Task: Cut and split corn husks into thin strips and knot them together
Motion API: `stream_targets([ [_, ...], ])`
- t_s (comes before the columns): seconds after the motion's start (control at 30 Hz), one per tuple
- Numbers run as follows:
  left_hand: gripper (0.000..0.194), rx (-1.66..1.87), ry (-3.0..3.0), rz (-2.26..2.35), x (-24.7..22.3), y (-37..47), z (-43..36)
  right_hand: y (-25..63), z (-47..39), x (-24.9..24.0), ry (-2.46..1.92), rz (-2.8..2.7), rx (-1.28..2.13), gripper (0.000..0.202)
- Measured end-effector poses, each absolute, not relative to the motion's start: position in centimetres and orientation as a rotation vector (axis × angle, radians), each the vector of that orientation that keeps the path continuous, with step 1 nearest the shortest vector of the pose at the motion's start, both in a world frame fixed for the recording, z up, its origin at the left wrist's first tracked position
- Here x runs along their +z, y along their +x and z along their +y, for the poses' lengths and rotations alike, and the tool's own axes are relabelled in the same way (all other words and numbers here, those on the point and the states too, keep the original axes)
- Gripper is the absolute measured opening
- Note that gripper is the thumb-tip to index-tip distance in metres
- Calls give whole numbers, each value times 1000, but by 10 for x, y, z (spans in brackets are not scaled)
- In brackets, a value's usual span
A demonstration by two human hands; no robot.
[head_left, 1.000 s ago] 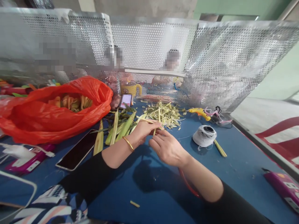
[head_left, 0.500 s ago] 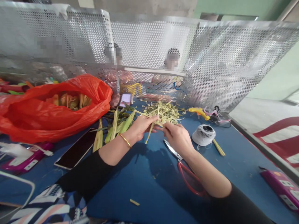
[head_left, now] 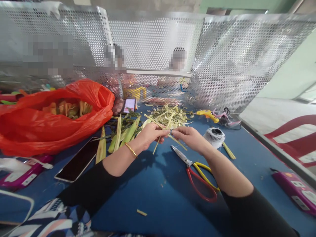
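My left hand (head_left: pixel 150 135), a gold bangle on its wrist, is closed on narrow pale-green leaf strips (head_left: pixel 156 146) that cross each other at its fingertips. My right hand (head_left: pixel 189 135) pinches close beside the crossing; what lies between its fingertips is too small to make out. Scissors (head_left: pixel 184 155) with one red and one yellow handle lie below the right hand. A spool of white thread (head_left: pixel 214 137) stands to its right. Behind both hands is a heap of shredded pale leaf strips (head_left: pixel 170 115). Long green husk leaves (head_left: pixel 129 131) lie left of it.
A red plastic bag (head_left: pixel 56 138) holding dried leaves sits at left, near a phone (head_left: pixel 79 161) and a purple power strip (head_left: pixel 27 172). A yellow glue gun (head_left: pixel 207 115) lies at back right. A perforated metal screen (head_left: pixel 153 42) borders the blue table; people sit behind it.
My right hand has shifted right and slightly up, showing a strip end beneath it and the yellow scissor handle. The left hand still holds the crossed strips. The whole view has shifted slightly.
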State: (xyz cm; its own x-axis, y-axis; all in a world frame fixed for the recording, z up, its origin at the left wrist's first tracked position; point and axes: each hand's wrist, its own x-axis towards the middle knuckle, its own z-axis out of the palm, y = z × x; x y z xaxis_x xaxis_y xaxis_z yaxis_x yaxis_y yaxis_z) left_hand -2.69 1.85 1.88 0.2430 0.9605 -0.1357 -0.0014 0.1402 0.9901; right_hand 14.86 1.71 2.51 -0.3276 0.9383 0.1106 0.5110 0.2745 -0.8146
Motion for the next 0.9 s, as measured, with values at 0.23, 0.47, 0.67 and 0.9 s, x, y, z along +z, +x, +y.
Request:
stream_targets([
  [0.23, 31, 785, 1173, 1001, 15, -21, 12, 131, 18, 9, -1105, -1338, 1225, 31],
  [0.47, 21, 825, 1241, 1050, 8, -15, 11, 129, 26, -2, -1123, -1154, 1104, 28],
  [0.67, 16, 799, 1230, 1071, 9, -17, 12, 135, 27, 0, -1255, -1347, 994, 38],
  [0.9, 27, 677, 1431, 1105, 7, -13, 5, 146, 11, 27, -1439, -1824, 258, 35],
])
